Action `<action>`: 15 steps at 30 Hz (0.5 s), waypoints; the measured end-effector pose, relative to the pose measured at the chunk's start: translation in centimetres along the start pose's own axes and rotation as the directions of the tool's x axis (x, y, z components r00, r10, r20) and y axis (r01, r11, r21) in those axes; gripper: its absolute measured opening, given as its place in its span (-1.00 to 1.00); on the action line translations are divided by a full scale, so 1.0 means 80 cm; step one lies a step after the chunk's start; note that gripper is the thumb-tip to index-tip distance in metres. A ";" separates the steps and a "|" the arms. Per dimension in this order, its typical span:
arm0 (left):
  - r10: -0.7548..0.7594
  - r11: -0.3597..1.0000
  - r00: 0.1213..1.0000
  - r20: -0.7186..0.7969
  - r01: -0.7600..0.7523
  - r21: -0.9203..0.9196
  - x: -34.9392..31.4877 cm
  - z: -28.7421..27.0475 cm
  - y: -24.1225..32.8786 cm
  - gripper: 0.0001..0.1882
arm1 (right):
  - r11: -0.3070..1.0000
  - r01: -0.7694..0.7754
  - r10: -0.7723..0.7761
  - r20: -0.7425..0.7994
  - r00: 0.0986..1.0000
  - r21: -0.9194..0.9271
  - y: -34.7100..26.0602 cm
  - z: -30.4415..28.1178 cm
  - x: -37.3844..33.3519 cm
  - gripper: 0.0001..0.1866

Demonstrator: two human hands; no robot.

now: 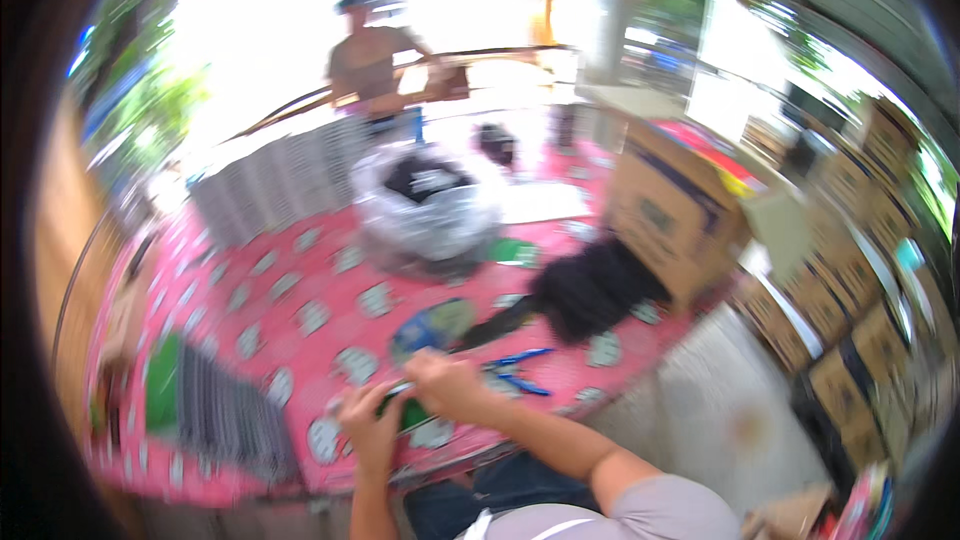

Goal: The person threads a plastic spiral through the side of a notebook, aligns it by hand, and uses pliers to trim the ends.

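My left hand [370, 424] and my right hand [446, 386] are close together over the near edge of the table, fingers closed. Between them shows a thin dark piece with a green part, too blurred to name. Just right of my right hand lie blue-handled pliers [520, 377] with the handles spread. Past my fingers is a round blue and yellowish item [430, 328], its kind unclear. A black heap of what looks like fabric or straps [600, 288] lies beyond the pliers, a dark strip reaching from it toward my right hand.
The pink patterned tablecloth [250, 290] carries a clear plastic bag of black items [425, 230], a row of grey-white stacks [280, 185], striped grey pieces beside green [230, 410] and an open carton [670, 210]. Stacked cartons [850, 290] stand right. A person [375, 65] stands across the table.
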State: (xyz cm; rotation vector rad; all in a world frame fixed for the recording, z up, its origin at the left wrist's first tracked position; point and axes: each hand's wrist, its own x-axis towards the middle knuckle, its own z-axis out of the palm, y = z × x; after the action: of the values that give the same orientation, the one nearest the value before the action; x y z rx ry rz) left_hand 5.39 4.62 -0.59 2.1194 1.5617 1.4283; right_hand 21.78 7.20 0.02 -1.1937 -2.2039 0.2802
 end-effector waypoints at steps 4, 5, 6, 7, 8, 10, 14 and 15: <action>0.036 0.996 0.999 -0.001 -0.036 0.079 -0.010 -0.010 -0.020 -0.81 | 0.999 0.031 -0.032 -0.084 0.996 -0.008 -0.011 0.033 0.014 -0.68; 0.034 0.989 0.999 -0.029 -0.029 0.146 -0.010 -0.012 -0.029 -0.80 | 1.000 0.012 -0.012 -0.025 1.000 0.005 -0.018 0.040 0.019 -0.66; 0.066 0.988 0.998 -0.017 -0.063 0.142 -0.012 -0.008 -0.043 -0.81 | 1.000 -0.003 0.002 0.042 0.999 0.017 -0.016 0.040 0.020 -0.63; 0.082 0.986 0.996 -0.024 -0.077 0.150 -0.011 -0.002 -0.051 -0.82 | 0.999 -0.020 0.019 0.017 1.000 0.041 -0.010 0.041 0.020 -0.64; 0.106 0.979 0.994 -0.009 -0.102 0.177 -0.005 -0.002 -0.034 -0.81 | 0.997 -0.035 0.035 -0.001 0.999 0.069 -0.002 0.043 0.020 -0.64; 0.139 0.961 0.990 0.003 -0.136 0.240 0.001 -0.006 0.008 -0.77 | 0.998 -0.019 0.023 -0.060 0.998 0.064 0.005 0.043 0.013 -0.66; 0.038 0.991 0.996 -0.084 -0.026 0.132 -0.001 -0.004 0.006 -0.67 | 0.998 0.010 -0.003 -0.103 0.995 0.070 -0.002 0.045 0.016 -0.72; 0.036 0.988 0.996 -0.083 -0.023 0.153 -0.001 -0.004 0.003 -0.67 | 0.995 -0.012 0.021 -0.086 0.996 0.102 -0.003 0.046 0.017 -0.73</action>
State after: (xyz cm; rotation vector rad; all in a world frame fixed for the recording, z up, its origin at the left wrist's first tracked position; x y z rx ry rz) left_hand 5.33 4.34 -0.32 2.2003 1.7292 1.4719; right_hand 18.89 8.52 -2.22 -1.1477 -2.0811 0.3368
